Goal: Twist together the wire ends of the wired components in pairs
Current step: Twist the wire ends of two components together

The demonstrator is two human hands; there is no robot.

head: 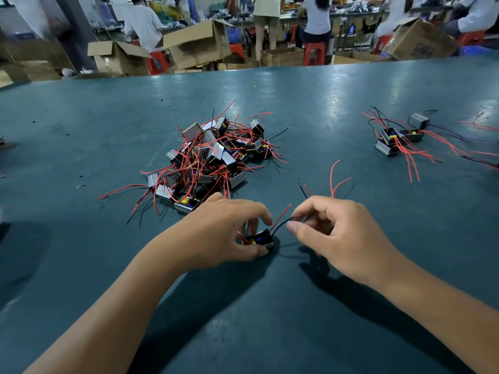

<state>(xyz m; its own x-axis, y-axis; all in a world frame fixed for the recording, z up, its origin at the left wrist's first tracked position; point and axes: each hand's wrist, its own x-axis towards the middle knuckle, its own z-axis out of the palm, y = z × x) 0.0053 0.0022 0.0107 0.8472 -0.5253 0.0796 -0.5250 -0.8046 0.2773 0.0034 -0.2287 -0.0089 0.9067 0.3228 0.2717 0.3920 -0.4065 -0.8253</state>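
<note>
Left hand holds a component on the desk; at 3 o'clock, right hand pinches its black wire.

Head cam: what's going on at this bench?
A person sits at a dark green table. The left hand grips a small black boxy component with red and black wires; the right hand pinches its thin black wire. A tangled pile of similar components lies ahead, a smaller group to the right.
</note>
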